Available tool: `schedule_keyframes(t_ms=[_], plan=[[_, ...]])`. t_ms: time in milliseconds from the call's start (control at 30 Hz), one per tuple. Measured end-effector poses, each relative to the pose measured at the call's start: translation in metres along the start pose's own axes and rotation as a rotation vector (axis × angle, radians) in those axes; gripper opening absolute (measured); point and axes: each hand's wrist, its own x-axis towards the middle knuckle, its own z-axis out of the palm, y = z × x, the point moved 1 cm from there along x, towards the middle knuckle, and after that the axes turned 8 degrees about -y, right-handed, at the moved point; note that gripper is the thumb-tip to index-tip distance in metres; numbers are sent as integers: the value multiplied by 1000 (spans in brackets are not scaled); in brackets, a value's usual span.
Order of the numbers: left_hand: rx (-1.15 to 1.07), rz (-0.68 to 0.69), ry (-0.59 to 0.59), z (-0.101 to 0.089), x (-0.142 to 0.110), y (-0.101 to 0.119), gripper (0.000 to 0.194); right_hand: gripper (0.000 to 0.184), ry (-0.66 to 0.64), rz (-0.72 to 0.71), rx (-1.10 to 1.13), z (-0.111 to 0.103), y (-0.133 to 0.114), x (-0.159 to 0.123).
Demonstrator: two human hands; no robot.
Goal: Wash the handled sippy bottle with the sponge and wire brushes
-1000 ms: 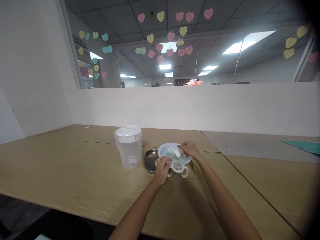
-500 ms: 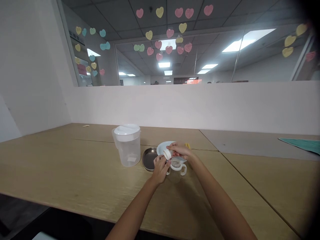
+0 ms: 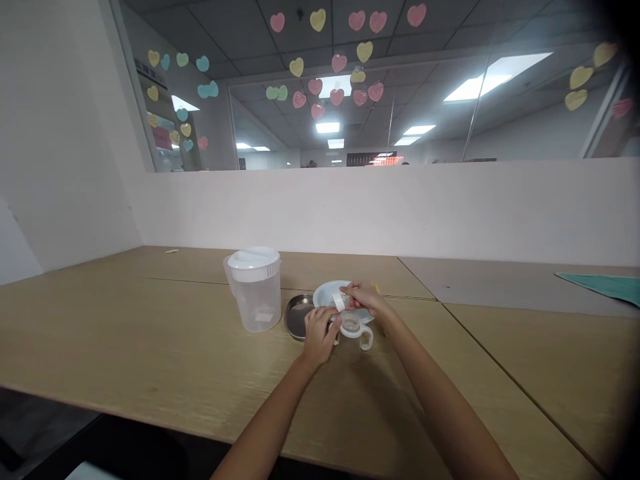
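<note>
My right hand [image 3: 364,297] pinches a small clear piece with a white ring-shaped end [image 3: 339,302], tilted above the white plate [image 3: 327,291]. Below it stands a clear cup [image 3: 351,343] with a white collar and two side handles; its top is uncovered. My left hand [image 3: 320,331] is at the cup's left side, fingers apart and thumb near the collar. Part of the left handle is hidden by that hand; I cannot tell whether they touch. A round dark metal dish [image 3: 299,319] lies left of my left hand.
A translucent pitcher [image 3: 257,300] with a white lid stands left of the dish. Something yellow [image 3: 376,289] shows behind my right wrist. Green cloth [image 3: 600,287] lies at the far right of the wooden table [image 3: 190,360]. A white wall [image 3: 350,210] closes the back.
My right hand has lifted the white-ended piece slightly up and to the right, away from my left hand. The left fingers have come off it. The cup stays in place.
</note>
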Motion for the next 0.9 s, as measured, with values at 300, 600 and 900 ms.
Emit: schedule_keyframes(t_ms=[300, 600, 900], plan=[[-101, 48, 283, -6, 0, 0, 68, 19, 82, -189, -281, 18, -26, -16], [-142, 81, 391, -10, 1, -5, 46, 13, 180, -533, -1017, 70, -54, -62], [-85, 133, 516, -16, 1, 0, 45, 16, 134, -604, -1071, 78, -50, -67]])
